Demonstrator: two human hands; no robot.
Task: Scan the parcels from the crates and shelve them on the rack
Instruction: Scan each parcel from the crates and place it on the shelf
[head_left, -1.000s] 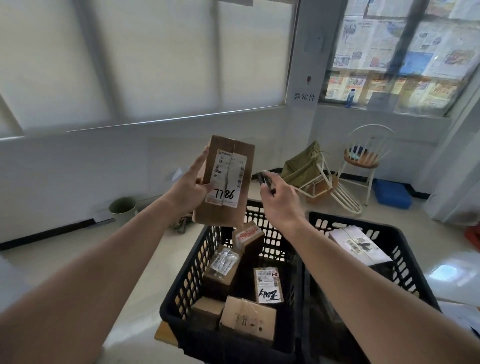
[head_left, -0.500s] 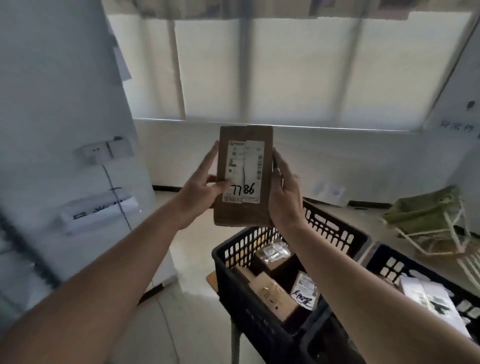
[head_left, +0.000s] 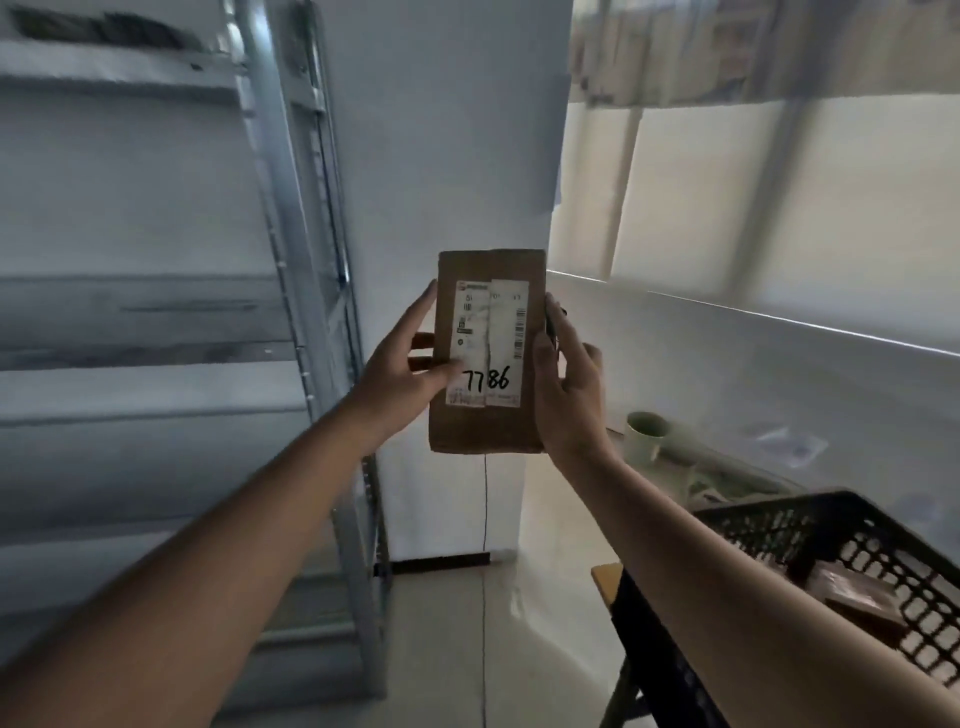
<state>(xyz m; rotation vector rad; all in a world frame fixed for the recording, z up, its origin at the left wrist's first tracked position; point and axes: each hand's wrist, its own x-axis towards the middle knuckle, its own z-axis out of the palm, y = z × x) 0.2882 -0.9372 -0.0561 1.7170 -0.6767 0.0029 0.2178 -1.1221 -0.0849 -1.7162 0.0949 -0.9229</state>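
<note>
A flat brown cardboard parcel (head_left: 488, 423) stands upright in front of me, its white label marked "7786" in black. My left hand (head_left: 400, 374) grips its left edge, thumb on the label and fingers behind. My right hand (head_left: 571, 395) grips the right edge, with a small dark object tucked between the hand and the parcel. The grey metal rack (head_left: 291, 208) fills the left, its shelves blurred. At the lower right is the corner of a black plastic crate (head_left: 841, 525) with a brown parcel (head_left: 857, 597) inside.
A white wall pillar (head_left: 441, 156) stands straight behind the parcel, with a thin cable hanging down it. A pale green pot (head_left: 644, 436) sits on the floor by the window wall at the right. Bare floor lies between rack and crate.
The view has swung left from the crates to the rack. The parcel has stayed upright in both hands. My right hand, apart from it a second ago, has held its right edge since.
</note>
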